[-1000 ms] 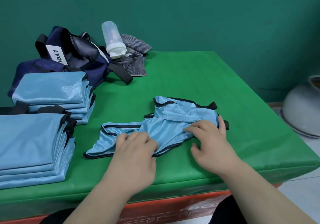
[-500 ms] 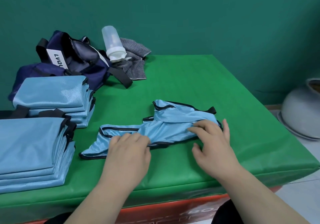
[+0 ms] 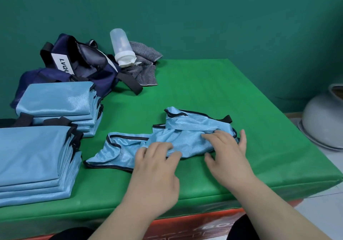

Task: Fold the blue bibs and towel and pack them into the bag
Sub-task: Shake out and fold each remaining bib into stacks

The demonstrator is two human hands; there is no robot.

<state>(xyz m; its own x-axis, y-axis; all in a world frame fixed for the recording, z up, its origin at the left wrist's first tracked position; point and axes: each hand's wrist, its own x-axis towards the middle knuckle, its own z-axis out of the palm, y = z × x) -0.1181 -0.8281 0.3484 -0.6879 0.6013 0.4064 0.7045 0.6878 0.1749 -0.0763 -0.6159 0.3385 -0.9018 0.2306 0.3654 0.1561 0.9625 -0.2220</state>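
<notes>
At the near edge of the green padded table (image 3: 222, 95), both hands are down on the work. The left hand (image 3: 154, 167) has its fingers bent onto the cloth with the thumb at the near hem, a pinch by the look of it. The right hand (image 3: 228, 156) lies flat, fingers spread, pressing the right end. They sit a little apart, both on the crumpled light-blue bib with black trim (image 3: 185, 134), which lies bunched across the middle of the table, towards the front.

Thin, shiny stuff, this: light, limp and probably slippery, so it will likely slide and rumple rather than hold a crease. It is best taken by the black-bound edges or the straps, drawn flat, then folded.

On the near left is a tall stack of folded blue bibs (image 3: 31, 156), and just beyond it a second folded stack (image 3: 55, 100). Further back on the left slumps the dark navy fabric bag with black straps (image 3: 87, 67), mouth gaping; what is inside I cannot tell. Beside it a translucent plastic bottle with a white cap (image 3: 121, 45) tilts cap-down, and the grey striped towel (image 3: 146, 71) lies unfolded at the far edge.
</notes>
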